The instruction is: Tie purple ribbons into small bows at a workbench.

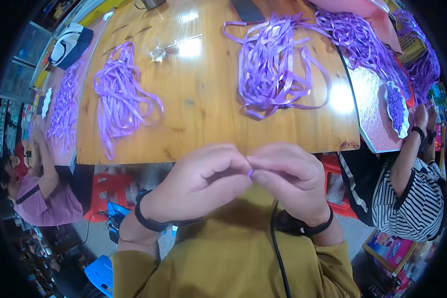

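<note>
My left hand (203, 174) and my right hand (293, 179) meet in front of my chest, just off the table's near edge. Both are closed in a pinch, thumbs against fingertips. Between the fingertips shows a tiny bit of purple ribbon (251, 173); the rest of it is hidden by the fingers. On the wooden table (198, 119) lie two loose heaps of shiny purple ribbon: a narrower heap (119, 94) at the left and a larger heap (273, 64) at the right, with loops hanging out of it.
Toward the far side are a clear glass-like object with a thin stick (158, 53), a dark phone-like slab (247, 10) and a metal cup (151, 4). Pink side tables hold more purple ribbon (64, 109) and a white scalloped tray (404, 126) of purple bits. One person sits at each side.
</note>
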{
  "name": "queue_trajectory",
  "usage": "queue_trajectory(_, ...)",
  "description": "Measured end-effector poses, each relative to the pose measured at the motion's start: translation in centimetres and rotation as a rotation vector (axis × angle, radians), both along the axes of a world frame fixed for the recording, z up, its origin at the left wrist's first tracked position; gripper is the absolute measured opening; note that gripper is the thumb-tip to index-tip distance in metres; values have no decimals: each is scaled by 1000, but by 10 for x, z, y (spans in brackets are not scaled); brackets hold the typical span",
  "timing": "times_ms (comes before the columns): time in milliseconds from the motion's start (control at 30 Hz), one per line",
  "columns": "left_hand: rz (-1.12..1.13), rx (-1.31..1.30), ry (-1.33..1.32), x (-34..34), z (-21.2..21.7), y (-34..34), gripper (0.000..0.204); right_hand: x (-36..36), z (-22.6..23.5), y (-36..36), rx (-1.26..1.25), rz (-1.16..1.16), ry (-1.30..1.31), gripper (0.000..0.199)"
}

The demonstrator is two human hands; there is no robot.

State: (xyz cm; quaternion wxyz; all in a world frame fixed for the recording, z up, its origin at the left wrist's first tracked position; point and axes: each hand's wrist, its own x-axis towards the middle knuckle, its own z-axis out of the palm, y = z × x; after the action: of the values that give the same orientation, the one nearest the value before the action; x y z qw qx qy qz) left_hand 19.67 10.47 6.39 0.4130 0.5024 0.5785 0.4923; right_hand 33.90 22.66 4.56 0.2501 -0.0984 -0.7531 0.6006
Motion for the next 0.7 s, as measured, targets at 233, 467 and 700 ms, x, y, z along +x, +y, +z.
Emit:
queue_trajectory(233,-12,-48,-208,4,-7,0,9,2,0,1,31,0,73,17)
queue_trajectory(467,25,62,95,5,-5,1,6,-1,-1,1,148,1,126,17)
queue_trajectory(700,34,144,201,6,-7,0,9,3,1,0,180,-13,98,19)
